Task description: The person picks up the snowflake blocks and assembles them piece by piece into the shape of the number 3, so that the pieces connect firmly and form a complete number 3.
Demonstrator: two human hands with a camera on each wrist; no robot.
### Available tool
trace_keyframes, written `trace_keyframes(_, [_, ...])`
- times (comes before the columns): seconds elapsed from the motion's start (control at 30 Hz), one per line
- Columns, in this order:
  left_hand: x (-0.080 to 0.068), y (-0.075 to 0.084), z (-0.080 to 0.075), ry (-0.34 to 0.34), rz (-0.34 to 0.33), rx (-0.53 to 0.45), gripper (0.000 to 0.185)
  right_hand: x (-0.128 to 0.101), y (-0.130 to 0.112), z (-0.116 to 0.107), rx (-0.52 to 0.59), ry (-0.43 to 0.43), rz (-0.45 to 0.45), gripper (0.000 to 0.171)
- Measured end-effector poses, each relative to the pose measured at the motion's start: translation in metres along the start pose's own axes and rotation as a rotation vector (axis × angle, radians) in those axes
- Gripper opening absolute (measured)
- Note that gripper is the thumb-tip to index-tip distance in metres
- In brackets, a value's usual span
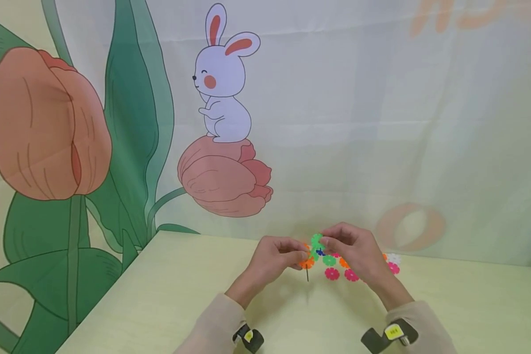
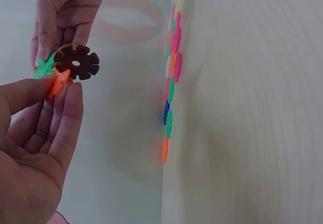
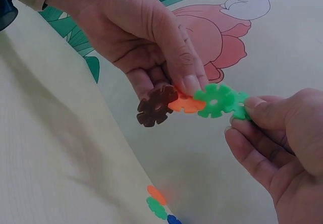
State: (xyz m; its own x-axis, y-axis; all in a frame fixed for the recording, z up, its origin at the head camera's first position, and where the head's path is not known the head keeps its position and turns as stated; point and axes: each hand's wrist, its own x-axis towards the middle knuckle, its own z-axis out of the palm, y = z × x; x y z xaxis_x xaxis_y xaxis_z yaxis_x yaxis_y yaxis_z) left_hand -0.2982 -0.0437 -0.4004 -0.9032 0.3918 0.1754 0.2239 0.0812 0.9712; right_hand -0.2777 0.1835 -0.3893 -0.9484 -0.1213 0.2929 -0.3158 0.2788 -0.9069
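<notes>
Pale table (image 1: 168,295), bunny-tulip backdrop (image 1: 223,83). Left hand (image 1: 272,260) pinches orange disc (image 3: 184,104) with brown disc (image 3: 155,106) attached; right hand (image 1: 358,250) pinches green disc (image 3: 216,101), mid-join above table. Next likely: push slots fully together. Loose discs (image 1: 349,273) lie just beyond.

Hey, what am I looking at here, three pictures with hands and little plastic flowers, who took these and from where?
No machine here: a person works with two bare hands. The big picture comes from a camera on the head, looking down at a pale table. The other two come from cameras strapped to each wrist. The left hand pinches an orange disc joined to a brown disc. The right hand pinches a green disc that meets the orange one. They are notched plastic snowflake pieces that slot together. More loose discs in pink, green and orange lie on the table behind the hands.
</notes>
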Motion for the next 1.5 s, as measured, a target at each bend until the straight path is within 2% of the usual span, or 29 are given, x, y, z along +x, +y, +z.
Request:
trace_keyframes(0.43, [0.002,-0.001,0.002,-0.035,-0.012,-0.036,0.015,-0.001,0.002,-0.001,-0.041,-0.001,-0.014,0.026])
trace_keyframes(0.73, [0.001,-0.005,0.000,-0.040,-0.022,-0.044,0.020,0.000,0.000,0.002,0.019,-0.058,-0.027,0.028])
trace_keyframes(0.93, [0.001,-0.007,-0.002,-0.018,0.015,-0.080,0.022,-0.001,-0.001,0.004,0.023,-0.090,-0.038,0.021])
trace_keyframes(1.2, [0.001,-0.006,-0.005,0.013,0.002,-0.082,0.021,0.001,-0.001,0.011,0.035,-0.125,-0.018,0.019])
trace_keyframes(1.5, [0.005,-0.007,-0.013,0.059,-0.019,-0.082,0.022,0.017,0.006,0.007,-0.038,-0.075,0.003,0.021])
